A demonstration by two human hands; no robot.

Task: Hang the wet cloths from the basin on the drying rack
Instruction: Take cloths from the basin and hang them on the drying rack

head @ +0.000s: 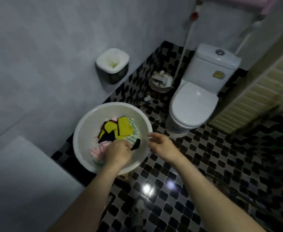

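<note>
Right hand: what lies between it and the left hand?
Head view: a dark cloth strip lies on the basin wall between the right hand and left hand.

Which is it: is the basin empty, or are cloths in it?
Not empty. The basin holds a heap of yellow, pink and green-striped cloths, and the left hand grips them.

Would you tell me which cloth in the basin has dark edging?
The yellow cloth on top; the pink cloth and green cloth are pale and striped.

Both forearms [90,190] bare to the left hand [119,153] and right hand [162,146]; 1 pale grey laced shoe [138,213] below.
</note>
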